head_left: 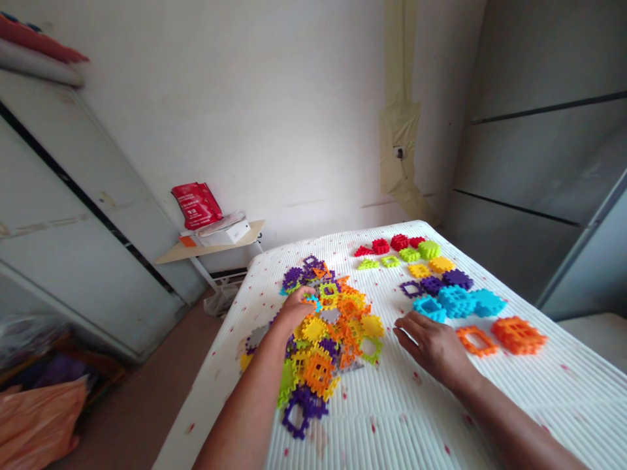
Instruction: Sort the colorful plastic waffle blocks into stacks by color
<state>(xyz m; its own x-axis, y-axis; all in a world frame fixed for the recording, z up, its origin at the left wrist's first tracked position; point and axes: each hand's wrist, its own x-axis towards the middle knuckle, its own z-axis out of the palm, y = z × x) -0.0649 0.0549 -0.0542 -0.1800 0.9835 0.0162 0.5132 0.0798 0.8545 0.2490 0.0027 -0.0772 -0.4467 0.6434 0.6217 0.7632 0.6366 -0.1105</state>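
My left hand (295, 308) reaches into a mixed pile of interlocking plastic blocks, its fingers closed at the edge of a light blue block (313, 302). Yellow blocks (314, 329), orange blocks (319, 372), purple blocks (298, 411) and green blocks (371, 350) lie jumbled around it, some grey ones among them. To the right, my right hand (431, 343) hovers low over the white cover, fingers apart and holding nothing. Just beyond it are sorted light blue blocks (455, 301), with an orange square frame (476, 341) and an orange stack (519, 335) beside it.
Rows of red blocks (399, 242), green blocks (409, 254), yellow blocks (441, 264) and purple blocks (457, 279) are grouped by colour at the far right of the ribbed white cover (386, 418). Behind stands a small side table (220, 245) with red packets (196, 205). Grey cabinets flank both sides.
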